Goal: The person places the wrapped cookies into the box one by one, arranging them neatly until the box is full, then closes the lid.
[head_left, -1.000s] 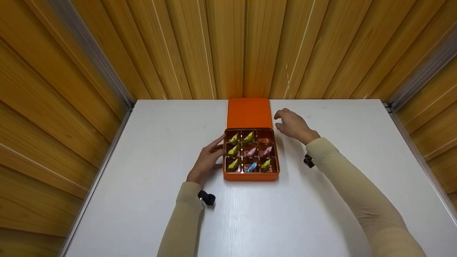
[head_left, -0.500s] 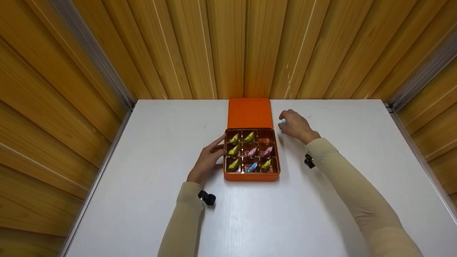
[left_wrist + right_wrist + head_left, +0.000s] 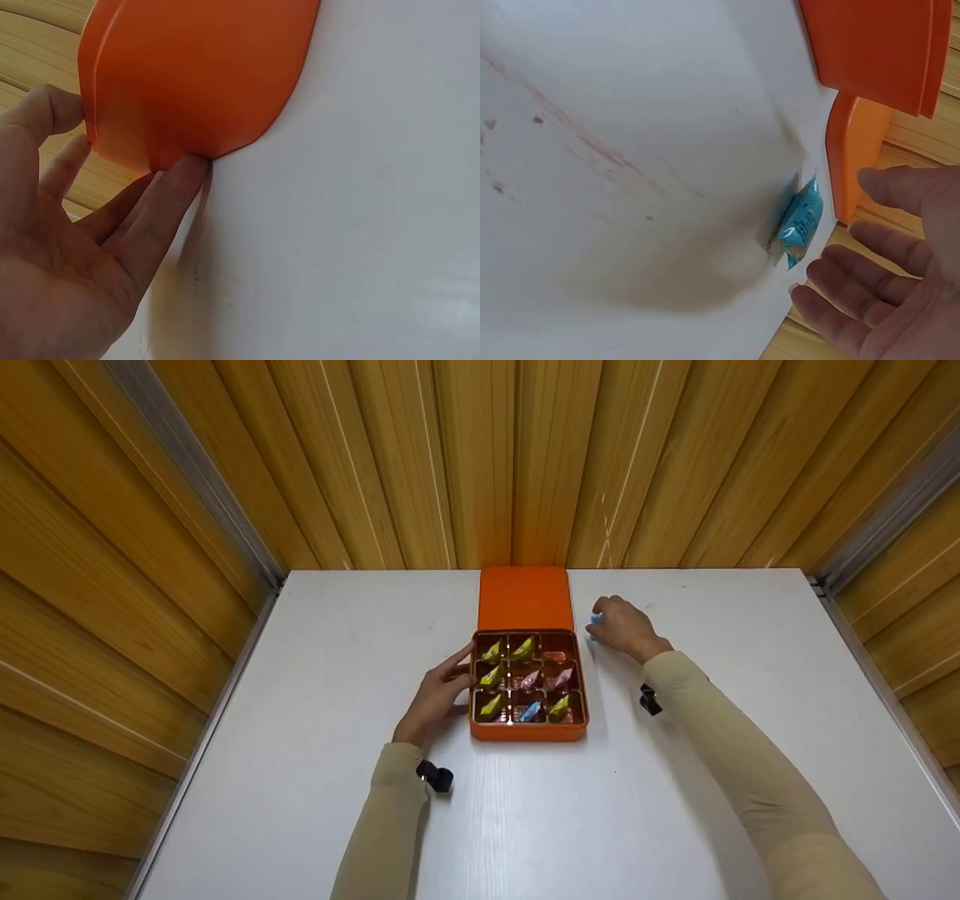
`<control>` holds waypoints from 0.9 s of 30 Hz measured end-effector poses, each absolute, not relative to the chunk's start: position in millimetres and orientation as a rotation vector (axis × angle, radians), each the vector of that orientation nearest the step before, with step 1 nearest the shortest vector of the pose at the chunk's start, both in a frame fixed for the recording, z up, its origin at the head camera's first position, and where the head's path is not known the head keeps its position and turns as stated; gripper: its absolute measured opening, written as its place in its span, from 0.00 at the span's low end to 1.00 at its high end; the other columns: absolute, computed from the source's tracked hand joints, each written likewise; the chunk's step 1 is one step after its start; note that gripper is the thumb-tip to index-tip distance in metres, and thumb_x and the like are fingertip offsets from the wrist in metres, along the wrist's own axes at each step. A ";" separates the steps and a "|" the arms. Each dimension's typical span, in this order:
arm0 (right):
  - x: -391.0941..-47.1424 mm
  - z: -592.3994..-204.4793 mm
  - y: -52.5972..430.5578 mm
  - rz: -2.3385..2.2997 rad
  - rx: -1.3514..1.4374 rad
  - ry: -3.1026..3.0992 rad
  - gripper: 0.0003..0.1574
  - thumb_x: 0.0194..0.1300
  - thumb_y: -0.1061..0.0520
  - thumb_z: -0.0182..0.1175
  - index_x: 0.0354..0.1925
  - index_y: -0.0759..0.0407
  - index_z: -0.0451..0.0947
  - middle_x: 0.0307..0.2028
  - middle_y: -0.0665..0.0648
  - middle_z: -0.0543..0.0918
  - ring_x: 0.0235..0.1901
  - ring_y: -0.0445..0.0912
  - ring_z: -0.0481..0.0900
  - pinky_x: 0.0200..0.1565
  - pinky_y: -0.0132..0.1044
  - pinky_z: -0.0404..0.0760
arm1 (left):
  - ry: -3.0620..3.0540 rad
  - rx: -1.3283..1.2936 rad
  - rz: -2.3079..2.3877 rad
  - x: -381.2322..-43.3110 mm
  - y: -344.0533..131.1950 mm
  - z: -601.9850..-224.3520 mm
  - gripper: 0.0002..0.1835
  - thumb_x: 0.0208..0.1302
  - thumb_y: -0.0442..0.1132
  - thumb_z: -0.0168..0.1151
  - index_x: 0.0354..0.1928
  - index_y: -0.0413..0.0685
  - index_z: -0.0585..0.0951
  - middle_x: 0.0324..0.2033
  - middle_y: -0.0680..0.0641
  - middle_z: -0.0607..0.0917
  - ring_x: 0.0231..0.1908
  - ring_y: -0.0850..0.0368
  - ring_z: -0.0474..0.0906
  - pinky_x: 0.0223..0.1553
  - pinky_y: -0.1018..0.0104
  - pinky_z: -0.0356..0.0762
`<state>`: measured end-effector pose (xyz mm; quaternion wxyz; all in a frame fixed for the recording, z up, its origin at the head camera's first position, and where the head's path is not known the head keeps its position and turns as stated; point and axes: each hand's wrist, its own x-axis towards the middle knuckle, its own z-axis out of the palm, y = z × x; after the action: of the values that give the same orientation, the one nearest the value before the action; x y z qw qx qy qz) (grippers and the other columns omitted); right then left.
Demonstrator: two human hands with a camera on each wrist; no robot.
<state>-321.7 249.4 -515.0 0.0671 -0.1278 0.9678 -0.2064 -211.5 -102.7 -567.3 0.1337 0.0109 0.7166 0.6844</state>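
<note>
An orange box (image 3: 529, 733) holds a tray with compartments; yellow, pink and blue wrapped candies lie in them. The far right compartment holds no candy. My left hand (image 3: 431, 701) touches the box's left side with its fingertips, as the left wrist view shows at the orange wall (image 3: 202, 82). To the right of the box, my right hand (image 3: 626, 628) hovers low with fingers spread and loosely bent. Beside these fingers (image 3: 840, 289), apart from them, a blue wrapped candy (image 3: 801, 217) sits on the white table.
The box's orange lid part (image 3: 523, 598) lies directly behind it, near the table's back edge. A wood-panelled wall (image 3: 480, 465) rises behind the white table (image 3: 337, 660). Small dark specks and reddish streaks (image 3: 600, 146) mark the tabletop.
The blue candy, not visible a second ago, now shows at my right fingertips. My right hand has shifted slightly right and nearer to me. Left hand and box stay in place.
</note>
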 end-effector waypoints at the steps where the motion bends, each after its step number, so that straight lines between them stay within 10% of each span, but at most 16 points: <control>1: -321.6 -516.1 249.5 -0.621 -0.380 2.911 0.28 0.75 0.57 0.64 0.61 0.78 0.75 0.52 0.74 0.78 0.53 0.66 0.79 0.58 0.61 0.79 | 2.079 0.030 1.983 -211.5 -102.9 -567.7 0.36 0.72 0.37 0.60 0.80 0.70 0.69 0.69 0.40 0.78 0.65 0.44 0.77 0.52 0.45 0.86; 27: -321.7 -527.2 255.6 -0.567 -0.371 2.847 0.26 0.67 0.64 0.66 0.59 0.75 0.76 0.53 0.72 0.77 0.53 0.63 0.77 0.60 0.61 0.77 | 2.099 0.044 1.983 -211.2 -101.9 -567.2 0.36 0.73 0.38 0.60 0.81 0.68 0.69 0.66 0.39 0.79 0.62 0.43 0.78 0.50 0.45 0.87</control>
<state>-321.7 255.6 -527.2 0.1072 -0.1261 0.9672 -0.1927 -211.2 -101.9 -567.2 0.1267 0.0151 0.7210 0.6811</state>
